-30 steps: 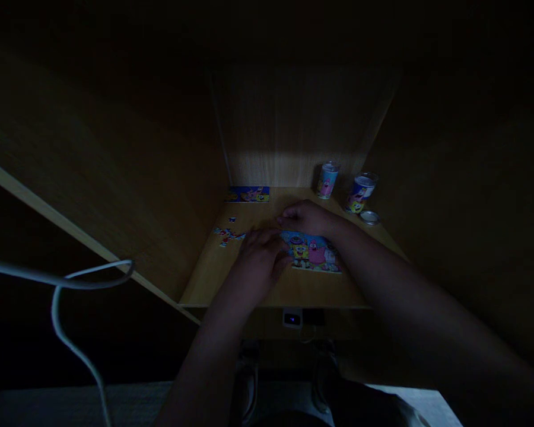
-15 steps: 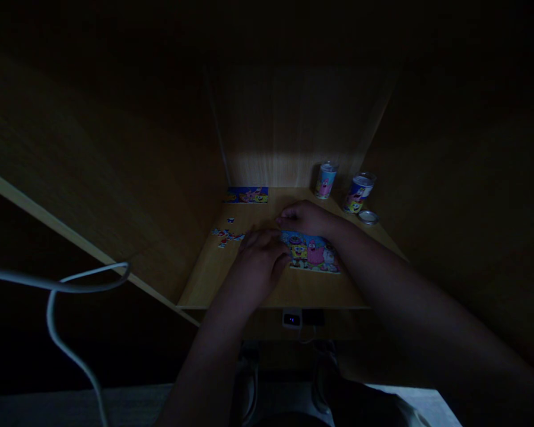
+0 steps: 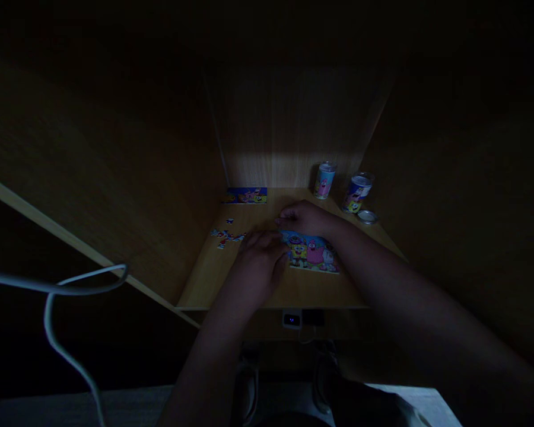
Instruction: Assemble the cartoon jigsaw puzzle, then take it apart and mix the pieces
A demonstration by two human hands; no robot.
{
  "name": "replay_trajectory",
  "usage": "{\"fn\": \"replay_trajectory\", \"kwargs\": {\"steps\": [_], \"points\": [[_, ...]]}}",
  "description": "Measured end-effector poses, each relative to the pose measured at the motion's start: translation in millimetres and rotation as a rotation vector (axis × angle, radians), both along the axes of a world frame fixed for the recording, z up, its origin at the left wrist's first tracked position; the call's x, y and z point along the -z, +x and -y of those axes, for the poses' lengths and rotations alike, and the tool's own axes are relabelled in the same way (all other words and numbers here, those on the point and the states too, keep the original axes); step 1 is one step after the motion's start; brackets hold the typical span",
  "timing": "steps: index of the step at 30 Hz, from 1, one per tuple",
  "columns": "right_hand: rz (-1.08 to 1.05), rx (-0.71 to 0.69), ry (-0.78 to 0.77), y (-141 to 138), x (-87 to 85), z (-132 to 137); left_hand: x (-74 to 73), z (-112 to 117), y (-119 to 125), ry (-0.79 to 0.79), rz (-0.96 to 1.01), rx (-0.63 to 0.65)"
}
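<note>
A partly assembled jigsaw puzzle (image 3: 314, 254) with cartoon figures lies flat on a wooden shelf (image 3: 231, 284). My left hand (image 3: 261, 255) rests at the puzzle's left end, palm down, fingers stretched out and thumb apart near its edge; it covers that end. Just above the puzzle's far edge is my right hand (image 3: 303, 218), its fingers curled together. Whatever lies between those fingertips is too small and dark to make out. Left of my left hand lie several loose puzzle pieces (image 3: 225, 237), with one separate piece (image 3: 229, 221) behind them.
At the back left lies a blue picture strip (image 3: 247, 196). Two cartoon-printed cans, a light blue can (image 3: 324, 181) and a dark blue can (image 3: 356, 194), stand back right, beside a round lid (image 3: 367, 217). Below the shelf sits a lit device (image 3: 292, 319). A white cable (image 3: 51, 320) hangs left.
</note>
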State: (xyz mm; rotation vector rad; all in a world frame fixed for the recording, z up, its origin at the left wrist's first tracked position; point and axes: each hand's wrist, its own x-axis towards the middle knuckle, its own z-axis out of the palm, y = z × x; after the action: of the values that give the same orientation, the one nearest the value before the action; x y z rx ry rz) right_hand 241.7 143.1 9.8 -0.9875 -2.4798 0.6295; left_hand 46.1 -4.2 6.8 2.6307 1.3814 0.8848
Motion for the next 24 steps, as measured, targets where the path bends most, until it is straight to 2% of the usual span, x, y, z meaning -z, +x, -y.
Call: {"fn": "replay_trajectory", "kwargs": {"steps": [4,12,24], "points": [[-0.005,-0.005,-0.005,0.8,0.0,-0.3,2.8,-2.9,-1.3,0.015,0.038,-0.032],[0.019,-0.009,0.031,0.8,0.2,-1.8,2.8,-3.9,-2.3,-0.031,0.012,0.053],[-0.006,-0.013,0.027,1.1,5.5,-5.3,0.9,-1.2,-0.6,-0.036,-0.016,0.039]]}}
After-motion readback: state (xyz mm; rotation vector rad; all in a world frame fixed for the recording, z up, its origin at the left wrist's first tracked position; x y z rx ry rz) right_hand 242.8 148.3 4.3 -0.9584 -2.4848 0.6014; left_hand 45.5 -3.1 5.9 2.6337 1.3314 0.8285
